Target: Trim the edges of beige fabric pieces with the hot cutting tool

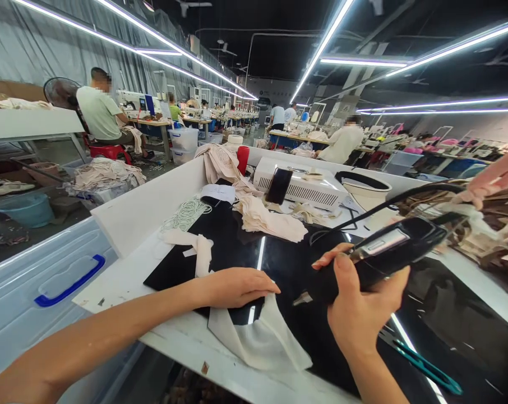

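My left hand (241,287) rests palm down at the front of the black board (232,252), its fingers together on a cream fabric piece (262,339). The cloth runs out from under the fingertips and droops over the front edge. My right hand (365,308) is wrapped round a black corded electric hand tool (399,247) with a silver panel, held tilted above the board. The tool's working end is dark and hard to make out. Teal-handled snips (426,367) lie beside my right wrist. Another person's hand (500,171) reaches in at right, by the cord and whitish cloth.
Stacked cream fabric pieces (271,219), a bundle of pale cord (186,213), a phone (279,185) and a white vented box (300,182) stand behind. A low white wall (153,196) edges the table. Brown cloth stacks (489,224) are at right; people sew beyond.
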Tool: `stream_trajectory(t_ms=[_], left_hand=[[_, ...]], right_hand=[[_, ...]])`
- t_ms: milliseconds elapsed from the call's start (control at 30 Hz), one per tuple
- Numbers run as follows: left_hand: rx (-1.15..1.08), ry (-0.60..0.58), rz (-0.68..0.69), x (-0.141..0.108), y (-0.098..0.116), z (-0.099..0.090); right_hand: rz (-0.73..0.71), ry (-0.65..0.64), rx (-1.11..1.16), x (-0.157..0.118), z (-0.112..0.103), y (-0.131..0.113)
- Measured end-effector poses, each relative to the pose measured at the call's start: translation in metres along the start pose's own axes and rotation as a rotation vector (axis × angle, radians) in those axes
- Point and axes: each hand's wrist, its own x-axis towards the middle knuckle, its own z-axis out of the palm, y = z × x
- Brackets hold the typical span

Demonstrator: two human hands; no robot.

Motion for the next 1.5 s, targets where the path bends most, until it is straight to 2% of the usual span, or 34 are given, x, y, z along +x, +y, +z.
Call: stream_trajectory(t_ms=[167,233,300,400,467,500,567,667,700,733,867,1000,1100,1200,1300,1367,1433,1500], left_hand=[[0.174,-0.030,-0.046,0.014,0.007,-0.002],[0.228,-0.030,-0.066,0.019,0.008,-0.001],[0.281,-0.031,-0.081,0.023,0.009,0.000],[0.344,-0.042,-0.076,0.026,0.012,-0.003],[0.364,-0.041,-0.061,0.029,0.016,-0.007],[0.367,-0.035,-0.052,0.030,0.019,-0.011],[0.359,-0.015,-0.029,0.034,0.030,-0.018],[0.319,0.018,0.032,0.042,0.052,-0.028],[0.291,0.033,0.064,0.044,0.061,-0.032],[0.247,0.056,0.103,0.047,0.070,-0.035],[0.129,0.119,0.210,0.053,0.100,-0.049],[0.125,0.149,0.231,0.045,0.109,-0.068],[0.172,0.187,0.217,0.024,0.099,-0.079],[0.223,0.198,0.180,-0.005,0.073,-0.078],[0.294,0.116,0.010,-0.033,0.039,-0.065],[0.299,0.125,-0.085,-0.047,0.020,-0.054],[0.299,0.168,-0.161,-0.056,0.009,-0.045],[0.284,0.215,-0.214,-0.059,0.007,-0.036]], right_hand=[[0.049,-0.051,-0.250,0.008,-0.031,-0.008],[0.042,-0.035,-0.373,0.011,-0.047,-0.010],[-0.078,0.044,-0.397,0.011,-0.064,-0.013],[-0.415,0.211,-0.319,0.004,-0.090,-0.017],[-0.471,0.126,-0.389,-0.006,-0.103,-0.018],[-0.439,0.001,-0.444,-0.011,-0.107,-0.018],[-0.228,-0.218,-0.487,-0.020,-0.108,-0.016],[0.278,-0.388,-0.271,-0.024,-0.093,-0.006],[0.421,-0.446,-0.157,-0.024,-0.086,-0.002],[0.495,-0.506,-0.092,-0.023,-0.078,0.001],[0.602,-0.763,0.018,-0.022,-0.054,0.006],[0.648,-0.958,0.026,-0.020,-0.051,0.000],[0.666,-0.977,-0.063,-0.015,-0.060,-0.002],[0.663,-0.979,-0.194,-0.012,-0.074,0.002],[0.544,-0.995,-0.445,-0.017,-0.083,0.010],[0.424,-1.011,-0.645,-0.023,-0.085,0.016],[0.329,-1.027,-0.787,-0.029,-0.084,0.020],[0.259,-1.053,-0.883,-0.034,-0.081,0.023]])
